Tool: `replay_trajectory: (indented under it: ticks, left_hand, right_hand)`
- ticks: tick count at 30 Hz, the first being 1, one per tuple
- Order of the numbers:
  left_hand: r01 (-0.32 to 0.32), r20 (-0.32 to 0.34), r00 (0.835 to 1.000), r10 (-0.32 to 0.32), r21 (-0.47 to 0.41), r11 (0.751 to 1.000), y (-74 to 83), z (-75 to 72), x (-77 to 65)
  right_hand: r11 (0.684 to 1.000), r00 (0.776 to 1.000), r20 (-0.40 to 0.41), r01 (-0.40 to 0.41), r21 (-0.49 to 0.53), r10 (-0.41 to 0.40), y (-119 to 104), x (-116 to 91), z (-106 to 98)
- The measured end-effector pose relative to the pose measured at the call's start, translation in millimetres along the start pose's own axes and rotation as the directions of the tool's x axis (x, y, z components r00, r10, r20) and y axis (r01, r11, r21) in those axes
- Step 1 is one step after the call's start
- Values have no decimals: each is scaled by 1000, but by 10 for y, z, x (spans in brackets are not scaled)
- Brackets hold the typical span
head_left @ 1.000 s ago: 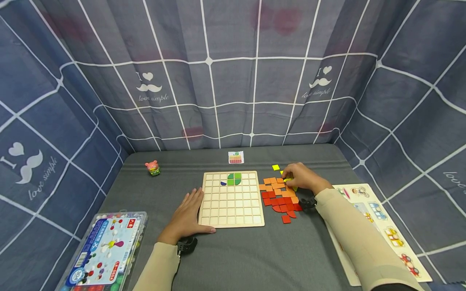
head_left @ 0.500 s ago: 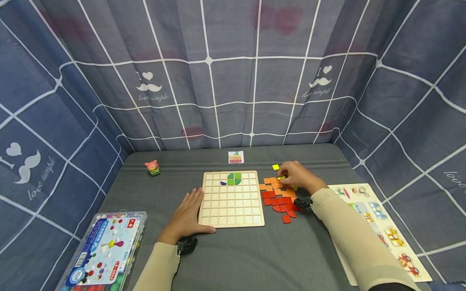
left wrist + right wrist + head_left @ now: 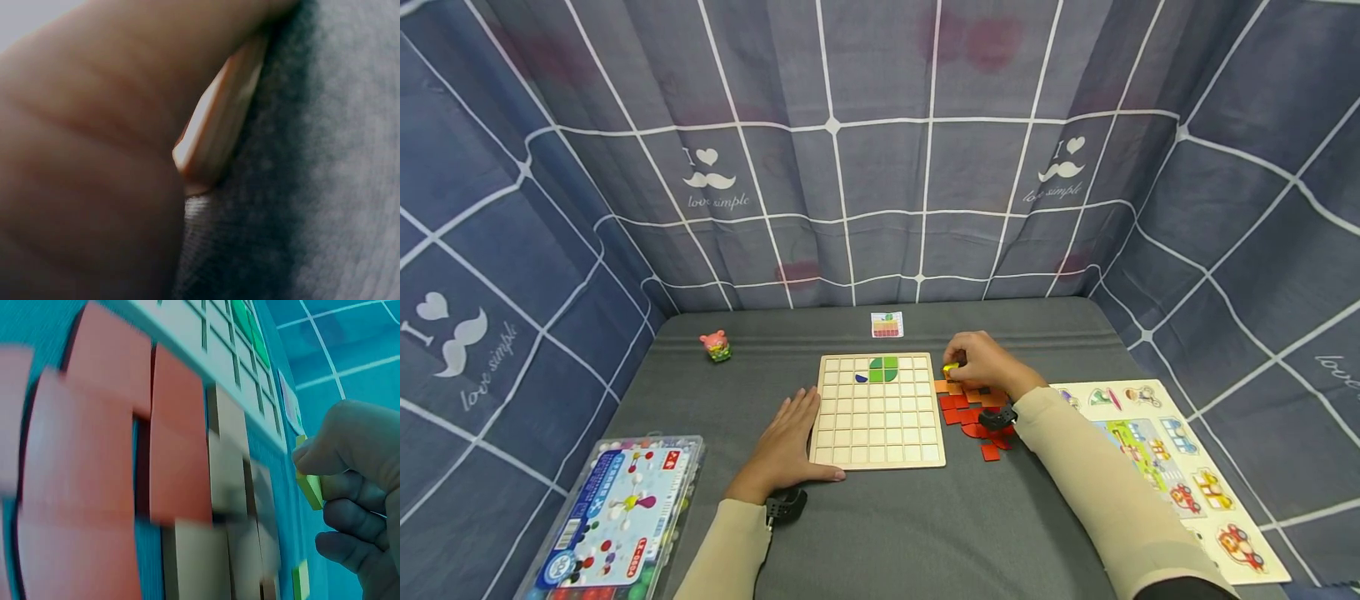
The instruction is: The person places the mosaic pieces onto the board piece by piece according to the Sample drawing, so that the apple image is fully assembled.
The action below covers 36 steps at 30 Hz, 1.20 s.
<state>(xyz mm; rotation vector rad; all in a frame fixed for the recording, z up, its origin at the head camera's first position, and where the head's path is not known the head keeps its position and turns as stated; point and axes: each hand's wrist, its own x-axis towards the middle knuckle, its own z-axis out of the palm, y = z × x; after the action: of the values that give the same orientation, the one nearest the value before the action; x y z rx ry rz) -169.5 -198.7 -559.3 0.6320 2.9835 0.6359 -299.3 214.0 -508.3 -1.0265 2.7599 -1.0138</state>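
Observation:
My right hand (image 3: pixel 988 367) pinches a small yellow tile (image 3: pixel 951 367) between thumb and fingertips, beside the top right corner of the wooden grid board (image 3: pixel 880 425). The right wrist view shows the tile's edge (image 3: pixel 310 487) standing out from the grip. Under and below that hand lie loose orange tiles (image 3: pixel 942 386) and red tiles (image 3: pixel 955 415), partly hidden by it. My left hand (image 3: pixel 784 446) rests at the board's lower left corner, fingers straight along the left side and thumb along the front edge. Green tiles (image 3: pixel 883 369) and a dark blue piece (image 3: pixel 861 378) sit in the board's upper cells.
A small pattern card (image 3: pixel 887 325) lies behind the board. At the back left stands a pink-headed figurine (image 3: pixel 716 345). A clear box with a molecule-model label (image 3: pixel 617 517) is at the front left. A picture puzzle board (image 3: pixel 1217 492) lies under the right forearm.
My right hand has moved left from the yellow tiles toward the board, carrying a yellow tile. The left hand and the board have stayed put.

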Motion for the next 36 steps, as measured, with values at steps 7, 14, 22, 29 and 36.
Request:
replay_trajectory:
  ticks: [7, 14, 22, 29, 36]
  left_hand:
    - [-10, 0, 1000, 10, -3, 1000, 18, -28, -2]
    - [-18, -3, 1000, 18, 2, 1000, 34, -48, -10]
    - [-9, -3, 1000, 9, 5, 1000, 15, -25, -3]
    - [-10, 8, 1000, 10, -5, 1000, 9, -32, -2]
    - [-7, 14, 1000, 7, 0, 1000, 0, -35, -1]
  right_hand:
    - [998, 999, 1, 45, 52, -45, -181, 168, 173]
    - [997, 998, 37, 45, 60, -47, -337, 355, 386]
    - [992, 993, 84, 76, 96, -84, -494, 532, 609]
    - [993, 992, 80, 94, 77, -101, -621, 653, 758]
    - [988, 986, 78, 144, 58, -148, -743, 780, 875]
